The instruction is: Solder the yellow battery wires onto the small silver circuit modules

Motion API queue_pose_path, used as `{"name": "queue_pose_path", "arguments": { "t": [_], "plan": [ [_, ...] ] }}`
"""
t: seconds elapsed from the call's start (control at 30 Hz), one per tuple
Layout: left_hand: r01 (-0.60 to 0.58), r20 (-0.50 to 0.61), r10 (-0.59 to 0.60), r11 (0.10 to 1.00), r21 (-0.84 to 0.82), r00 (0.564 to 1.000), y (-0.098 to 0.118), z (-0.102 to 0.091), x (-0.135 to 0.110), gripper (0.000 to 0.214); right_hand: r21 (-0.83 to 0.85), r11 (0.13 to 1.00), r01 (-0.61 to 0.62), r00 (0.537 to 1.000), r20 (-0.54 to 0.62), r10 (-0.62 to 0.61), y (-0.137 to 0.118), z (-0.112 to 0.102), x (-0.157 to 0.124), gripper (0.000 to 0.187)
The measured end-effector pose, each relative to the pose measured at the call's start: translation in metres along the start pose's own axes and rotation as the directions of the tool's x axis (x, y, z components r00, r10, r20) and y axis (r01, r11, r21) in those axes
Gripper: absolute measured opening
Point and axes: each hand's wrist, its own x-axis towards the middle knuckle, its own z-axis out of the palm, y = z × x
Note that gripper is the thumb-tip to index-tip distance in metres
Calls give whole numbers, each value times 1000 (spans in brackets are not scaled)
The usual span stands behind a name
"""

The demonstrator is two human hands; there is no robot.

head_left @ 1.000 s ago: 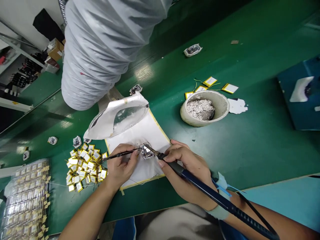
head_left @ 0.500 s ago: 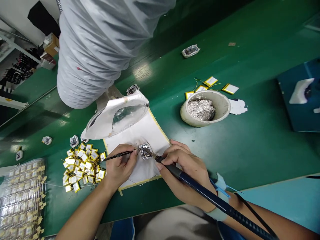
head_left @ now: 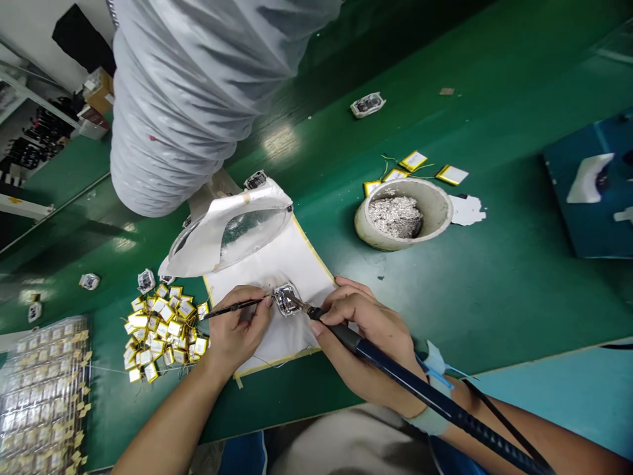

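Observation:
My right hand (head_left: 368,330) is closed round a dark blue soldering iron (head_left: 395,376), whose tip touches a small silver circuit part (head_left: 287,299) lying on a white pad (head_left: 291,270). My left hand (head_left: 240,330) pinches black tweezers (head_left: 232,307) that point right at the same part. A heap of small yellow-edged battery cells (head_left: 161,330) lies just left of my left hand.
A magnifier lens in a white frame (head_left: 232,231) hangs over the pad, below a large grey ribbed duct (head_left: 198,99). A round bowl of silvery scraps (head_left: 403,214) stands at right with loose cells (head_left: 413,160) behind it. A tray of cells (head_left: 42,396) lies far left.
The soldering iron's tip has slid slightly left onto the silver part; both hands have otherwise stayed in place. The view has shifted a little.

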Motion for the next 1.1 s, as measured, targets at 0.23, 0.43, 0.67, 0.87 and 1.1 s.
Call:
{"name": "queue_pose_path", "arguments": {
  "t": [0.23, 0.43, 0.67, 0.87, 1.1],
  "plan": [
    [-8, -74, 10, 1000, 28, 997, 0, 0, -1, 9, 21, 1000, -20, 999, -35, 21, 0, 3, -1, 24],
    [11, -87, -2, 994, 107, 996, 0, 1, 1, 12, 7, 1000, -5, 999, -35, 6, 0, 3, -1, 23],
    [-14, -93, 23, 996, 91, 995, 0, 1, 0, 6, -7, 1000, 13, 1000, -12, -13, 0, 1, 1, 25],
    [-46, -90, 50, 998, 40, 995, 0, 1, 1, 6, -17, 1000, 10, 1000, -14, -10, 0, 2, 0, 23],
    [-13, -70, 18, 997, 76, 997, 0, 1, 2, 8, -15, 1000, 3, 1000, -22, -3, 1, 2, 0, 23]
  ]
}}
